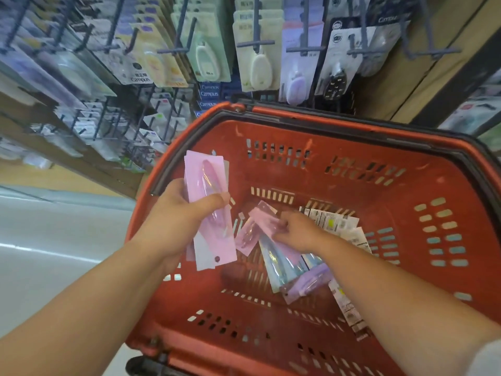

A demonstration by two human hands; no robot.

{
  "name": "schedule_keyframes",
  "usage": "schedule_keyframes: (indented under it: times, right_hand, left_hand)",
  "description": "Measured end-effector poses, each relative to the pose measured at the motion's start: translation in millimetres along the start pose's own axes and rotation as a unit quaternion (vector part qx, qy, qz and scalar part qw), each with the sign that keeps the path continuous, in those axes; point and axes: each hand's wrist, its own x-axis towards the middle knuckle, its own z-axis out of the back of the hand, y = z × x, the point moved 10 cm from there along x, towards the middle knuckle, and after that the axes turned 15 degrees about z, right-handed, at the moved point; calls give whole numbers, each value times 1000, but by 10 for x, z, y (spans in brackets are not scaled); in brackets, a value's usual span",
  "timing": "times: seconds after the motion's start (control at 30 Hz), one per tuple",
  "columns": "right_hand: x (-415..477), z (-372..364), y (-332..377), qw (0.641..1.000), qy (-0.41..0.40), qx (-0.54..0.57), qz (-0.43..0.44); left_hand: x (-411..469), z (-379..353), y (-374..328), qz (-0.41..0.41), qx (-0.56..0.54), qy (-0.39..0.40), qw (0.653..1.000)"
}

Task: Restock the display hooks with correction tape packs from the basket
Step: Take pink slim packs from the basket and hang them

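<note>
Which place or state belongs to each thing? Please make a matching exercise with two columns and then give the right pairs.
Things:
1. left hand
2. right hand
3. red basket
4. white pack on a hook

Places or states:
A. hangs on the display above the basket
B. holds a stack of pink packs over the basket
C. reaches down onto a pink pack inside the basket
D. has loose packs lying on its floor

Pairs: 1-B, 2-C, 3-D, 4-A

hanging packs (81, 63) at left blurred, print unreadable; basket (339, 126) near rim cut off by bottom edge.
</note>
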Motion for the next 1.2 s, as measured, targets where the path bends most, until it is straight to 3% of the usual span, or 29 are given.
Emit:
schedule_keyframes:
  times: [0.17, 0.33, 0.53, 0.7, 0.8, 0.97, 1.2]
  right_hand:
    - [-271, 749, 747, 974, -95, 195, 69]
    - [-655, 1201, 1138, 903, -196, 371, 96]
    - [-880, 1240, 1448, 866, -254, 408, 136]
    - [-907, 1248, 1502, 812, -265, 495, 160]
    - [-867, 1213, 1570, 793, -242, 532, 172]
    - [-794, 1165, 1600, 810, -264, 498, 159]
    - [-788, 1252, 1583, 754, -278, 575, 154]
  left_hand:
    - [51, -122, 8, 12, -69, 3, 998]
    - [-32, -300, -58, 7, -115, 30, 993]
    - [-260, -613, -182, -19, -177, 124, 976]
    - [-348, -661, -274, -44, -206, 166, 963]
    - [-364, -637, -289, -45, -213, 172, 961]
    - [-332, -586, -244, -37, -202, 166, 964]
    - [-261, -501, -235, -41, -204, 124, 970]
